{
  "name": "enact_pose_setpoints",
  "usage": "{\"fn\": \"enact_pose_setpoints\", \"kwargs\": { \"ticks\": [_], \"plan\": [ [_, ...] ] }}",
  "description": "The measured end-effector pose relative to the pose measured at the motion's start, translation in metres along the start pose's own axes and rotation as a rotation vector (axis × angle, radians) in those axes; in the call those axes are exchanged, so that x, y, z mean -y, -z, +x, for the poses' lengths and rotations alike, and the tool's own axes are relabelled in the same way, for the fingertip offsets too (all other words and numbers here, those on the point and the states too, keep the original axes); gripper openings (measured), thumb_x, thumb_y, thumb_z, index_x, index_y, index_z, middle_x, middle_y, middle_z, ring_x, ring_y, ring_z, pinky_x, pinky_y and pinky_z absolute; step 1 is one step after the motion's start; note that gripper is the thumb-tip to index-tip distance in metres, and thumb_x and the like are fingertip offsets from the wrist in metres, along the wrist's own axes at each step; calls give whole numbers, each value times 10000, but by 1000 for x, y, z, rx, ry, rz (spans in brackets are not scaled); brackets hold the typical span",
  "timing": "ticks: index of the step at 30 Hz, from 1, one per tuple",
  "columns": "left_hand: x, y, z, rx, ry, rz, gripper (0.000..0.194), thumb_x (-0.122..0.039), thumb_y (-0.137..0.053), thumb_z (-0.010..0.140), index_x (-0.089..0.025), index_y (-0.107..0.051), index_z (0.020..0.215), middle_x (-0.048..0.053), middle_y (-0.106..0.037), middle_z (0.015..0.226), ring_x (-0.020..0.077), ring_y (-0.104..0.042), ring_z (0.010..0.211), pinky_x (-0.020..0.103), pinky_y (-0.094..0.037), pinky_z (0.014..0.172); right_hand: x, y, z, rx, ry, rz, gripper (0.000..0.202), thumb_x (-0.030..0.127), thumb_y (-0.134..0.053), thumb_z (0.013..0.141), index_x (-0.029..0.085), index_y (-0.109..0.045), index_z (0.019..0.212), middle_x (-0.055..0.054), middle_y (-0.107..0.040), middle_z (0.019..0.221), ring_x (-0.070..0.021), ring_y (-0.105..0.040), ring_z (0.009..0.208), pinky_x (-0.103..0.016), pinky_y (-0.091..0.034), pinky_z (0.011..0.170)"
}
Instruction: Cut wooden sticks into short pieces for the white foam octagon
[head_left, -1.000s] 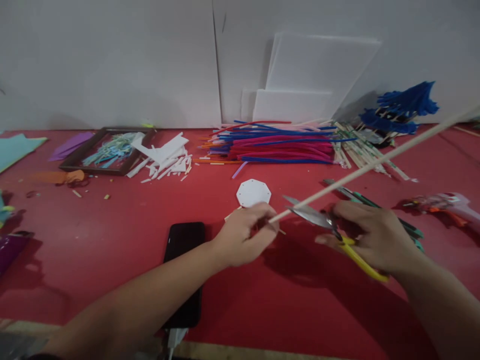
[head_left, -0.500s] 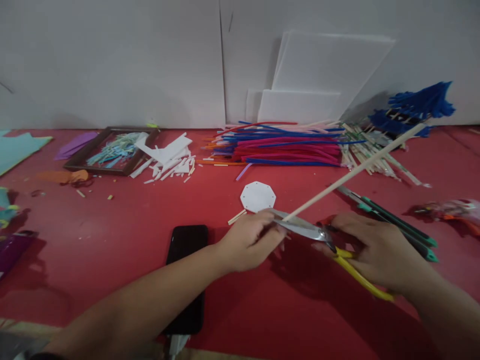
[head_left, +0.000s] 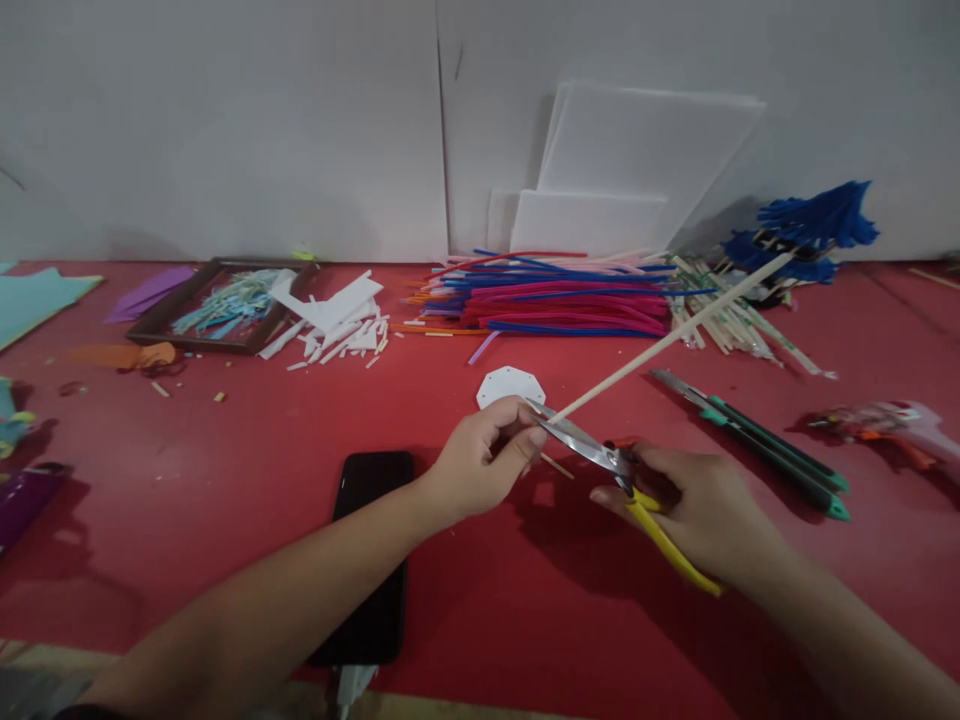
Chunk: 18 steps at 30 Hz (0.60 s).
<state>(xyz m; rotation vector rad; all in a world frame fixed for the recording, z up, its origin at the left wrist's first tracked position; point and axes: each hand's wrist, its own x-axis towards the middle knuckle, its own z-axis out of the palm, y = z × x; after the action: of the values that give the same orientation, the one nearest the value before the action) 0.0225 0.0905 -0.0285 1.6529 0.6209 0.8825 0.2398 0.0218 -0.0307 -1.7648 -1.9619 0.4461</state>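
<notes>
My left hand [head_left: 487,455] pinches the lower end of a thin wooden stick [head_left: 667,345], which slants up to the right. My right hand [head_left: 697,510] grips a pair of scissors [head_left: 581,442] with yellow handles. Their blades lie across the stick, close beside my left fingertips. Just behind my left hand is a white octagonal card [head_left: 511,384] with small holes near its edge, partly covered by the fingers. A short thin stick piece [head_left: 559,467] shows below the blades; whether it lies on the table or is held, I cannot tell.
On the red table [head_left: 247,480], a black phone [head_left: 371,580] lies under my left forearm. A green-and-black utility knife [head_left: 757,445] lies right. Behind are pipe cleaners [head_left: 562,300], bundled sticks [head_left: 735,325], white scraps [head_left: 337,315] and a brown frame [head_left: 225,345] of paper strips.
My right hand and the scissors have shifted left, and the stick's far end has swung left and slightly down. The short stick piece has come into view below the blades.
</notes>
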Motion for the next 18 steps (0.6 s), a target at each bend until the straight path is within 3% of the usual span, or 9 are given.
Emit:
{"fn": "enact_pose_setpoints", "kwargs": {
  "ticks": [6, 12, 18],
  "plan": [
    [1, -2, -3, 40, -113, -15, 207, -349, -519, 921, -180, -530, 801, -8, -542, 681, 98, -514, 600, 217, -431, 567, 6, 2, -2, 22, 7, -32, 510, 741, -469, 766, 254, -428, 621, 28, -445, 466, -131, -411, 400, -271, -319, 423],
    [-1, -3, -6, 108, -218, 131, 94, -222, -541, 880, -164, -562, 809, 31, -640, 770, 101, -592, 667, 190, -454, 588, 13, 5, -1, 75, 2, -40, 465, 716, -486, 734, 257, -423, 697, -60, -618, 661, -197, -561, 556, -301, -413, 498],
    [0, -2, -5, 79, -218, 179, 121, -229, -545, 888, -159, -561, 791, 23, -635, 746, 84, -551, 600, 171, -418, 534, 11, 1, -2, 127, -8, -114, 416, 669, -470, 774, 264, -394, 718, -19, -564, 578, -177, -511, 472, -281, -342, 461]
  ]
}}
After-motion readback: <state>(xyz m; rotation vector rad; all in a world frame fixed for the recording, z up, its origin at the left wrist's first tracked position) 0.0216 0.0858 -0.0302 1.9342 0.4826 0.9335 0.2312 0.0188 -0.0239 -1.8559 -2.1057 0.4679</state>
